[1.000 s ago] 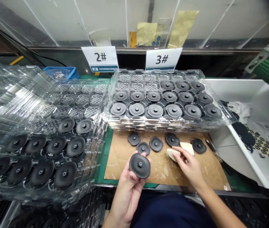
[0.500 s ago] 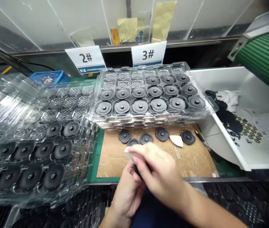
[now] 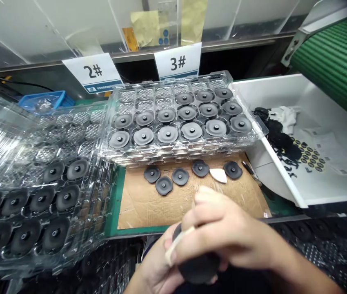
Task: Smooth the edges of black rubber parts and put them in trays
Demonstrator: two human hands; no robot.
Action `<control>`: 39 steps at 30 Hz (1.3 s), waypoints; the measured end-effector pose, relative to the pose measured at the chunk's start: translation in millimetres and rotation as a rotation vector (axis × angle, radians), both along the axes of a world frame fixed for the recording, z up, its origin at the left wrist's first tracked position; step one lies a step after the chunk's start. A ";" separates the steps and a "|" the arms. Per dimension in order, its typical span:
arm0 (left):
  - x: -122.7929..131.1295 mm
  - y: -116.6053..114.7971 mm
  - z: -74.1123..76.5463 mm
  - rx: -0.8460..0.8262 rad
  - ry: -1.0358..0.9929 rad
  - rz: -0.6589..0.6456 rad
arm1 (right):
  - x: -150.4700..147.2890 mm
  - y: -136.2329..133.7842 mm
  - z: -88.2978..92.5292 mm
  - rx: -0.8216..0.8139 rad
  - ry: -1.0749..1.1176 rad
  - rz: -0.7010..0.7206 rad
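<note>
My left hand point(image 3: 159, 267) is closed around a black disc-shaped part point(image 3: 199, 268) near the front edge of the bench, holding it from below and the side. Between the fingers of my right hand point(image 3: 225, 228) is a thin cream-coloured pad point(image 3: 179, 246), pressed against the disc's rim. The right fingers cover part of the disc. Beyond the hands, several loose black discs point(image 3: 164, 185) with small centre studs lie on a cardboard sheet point(image 3: 143, 208). A white wedge-shaped piece point(image 3: 219, 175) rests among them.
Behind the cardboard stands a stack of clear trays point(image 3: 167, 147) partly filled with discs. More clear trays point(image 3: 96, 204) are stacked at left. A white bin point(image 3: 283, 179) with black scraps is at right, beside a pen-like tool point(image 3: 251, 172). A green ribbed roll point(image 3: 335, 61) overhangs it.
Both hands have moved down and towards me, and the disc is tilted so more of its black surface shows. The view has shifted, so the bench appears further left.
</note>
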State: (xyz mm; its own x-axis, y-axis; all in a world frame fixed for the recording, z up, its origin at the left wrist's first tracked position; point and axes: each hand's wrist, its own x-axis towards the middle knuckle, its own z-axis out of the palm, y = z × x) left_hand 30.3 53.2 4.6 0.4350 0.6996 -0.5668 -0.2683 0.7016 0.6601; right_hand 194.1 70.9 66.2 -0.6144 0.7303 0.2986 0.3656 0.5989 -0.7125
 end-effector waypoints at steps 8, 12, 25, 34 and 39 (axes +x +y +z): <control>-0.2 -3.8 -6.7 -0.442 -0.485 -0.382 | 10.4 5.7 -14.0 -0.127 0.015 0.065; 1.7 -4.7 -13.5 -0.446 -0.673 -0.273 | 20.9 5.7 -57.6 -0.302 -0.056 -0.436; -20.1 2.2 -17.5 -0.391 -0.579 0.058 | -3.4 -56.1 -184.2 -0.273 -0.115 -0.736; -15.7 2.0 -16.6 -0.284 -0.474 0.214 | -5.3 -19.1 -127.5 -0.304 0.094 -0.788; -14.0 0.1 -15.9 -0.105 -0.362 0.212 | -26.5 -24.0 -44.4 -0.201 0.158 -0.645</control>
